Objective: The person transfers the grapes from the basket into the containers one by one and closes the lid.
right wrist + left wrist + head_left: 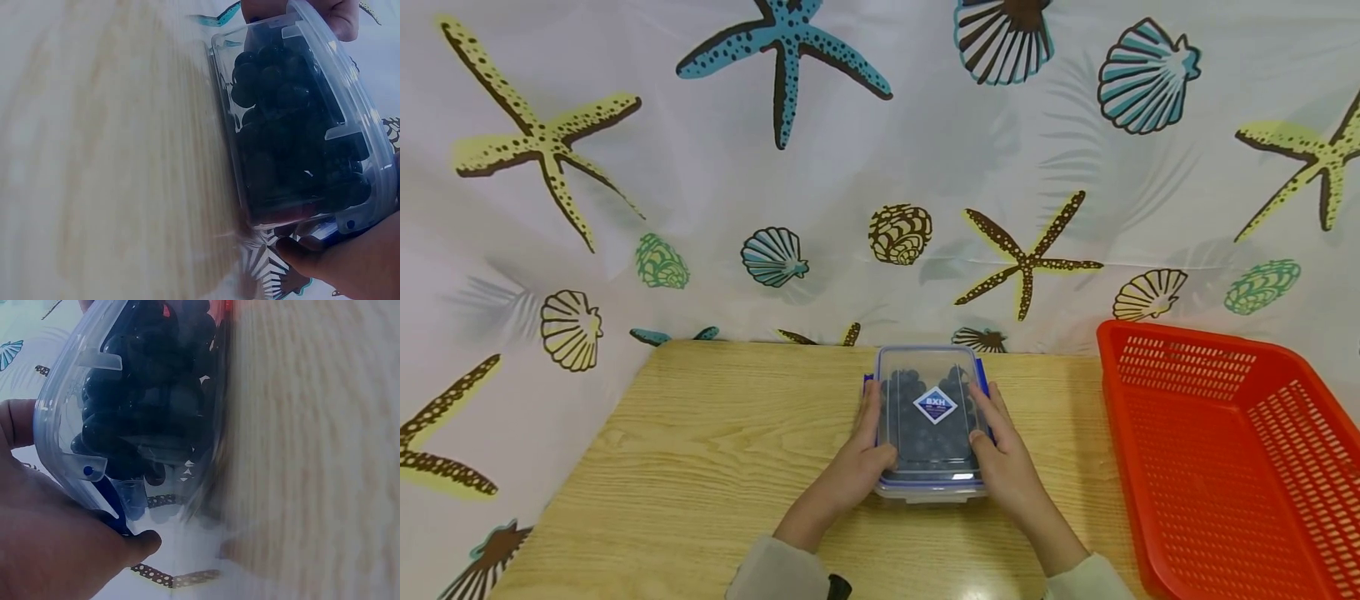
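Note:
A clear plastic food container (928,450) with a blue-edged lid and a "BXH" label stands on the wooden table, full of dark round fruit like grapes (275,125). My left hand (861,454) grips its left side, thumb at the lid's near corner. On the opposite side my right hand (1003,454) holds it, with thumb and a finger over the lid's edge. Blue side clips stick out beside the lid; the left clip (112,497) angles away from the wall by my left fingers. The undersides of both hands are hidden in the head view.
A red plastic basket (1210,450) with slotted walls sits at the right of the wooden table (715,467). Behind the table hangs a white cloth (850,175) printed with starfish and shells.

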A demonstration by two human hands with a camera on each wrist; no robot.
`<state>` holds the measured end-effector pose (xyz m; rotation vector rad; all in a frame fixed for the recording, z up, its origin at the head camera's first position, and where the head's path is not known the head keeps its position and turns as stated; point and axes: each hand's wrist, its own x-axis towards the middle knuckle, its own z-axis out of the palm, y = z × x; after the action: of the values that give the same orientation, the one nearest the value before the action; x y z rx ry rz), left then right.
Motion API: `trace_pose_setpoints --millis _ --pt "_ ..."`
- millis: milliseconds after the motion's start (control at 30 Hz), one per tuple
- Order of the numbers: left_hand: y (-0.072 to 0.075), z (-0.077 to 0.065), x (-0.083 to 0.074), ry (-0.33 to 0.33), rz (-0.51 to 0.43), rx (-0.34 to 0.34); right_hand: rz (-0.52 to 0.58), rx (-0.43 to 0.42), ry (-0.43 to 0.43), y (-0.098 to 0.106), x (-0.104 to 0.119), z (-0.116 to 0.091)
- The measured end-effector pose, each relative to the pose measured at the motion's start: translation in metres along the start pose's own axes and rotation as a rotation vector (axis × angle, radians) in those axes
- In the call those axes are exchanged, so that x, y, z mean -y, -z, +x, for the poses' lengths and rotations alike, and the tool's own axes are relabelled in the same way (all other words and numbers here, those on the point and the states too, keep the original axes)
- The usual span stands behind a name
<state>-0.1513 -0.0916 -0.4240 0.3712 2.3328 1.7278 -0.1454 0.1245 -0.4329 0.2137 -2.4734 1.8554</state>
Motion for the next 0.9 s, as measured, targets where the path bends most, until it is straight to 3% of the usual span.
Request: trace_pose_setpoints --millis 167,367,733,900 --pt "0.003 -0.002 -0.002 0.004 -0.01 0.021 -0.005 0.011 0.002 0.001 0.0 0.001" --pt "0.007 -0.006 -0.006 -0.044 -0.011 0.067 -0.035 0.021 -0.003 0.002 0.001 0.001" --pt "0.002 -0.007 -0.011 -0.203 0.159 0.058 -0.046 0.021 -0.001 0.002 0.0 0.002" --pt "-0.004 -0.008 -0.014 -0.216 0.212 0.016 -0.053 0.027 0.005 0.002 -0.001 0.002"
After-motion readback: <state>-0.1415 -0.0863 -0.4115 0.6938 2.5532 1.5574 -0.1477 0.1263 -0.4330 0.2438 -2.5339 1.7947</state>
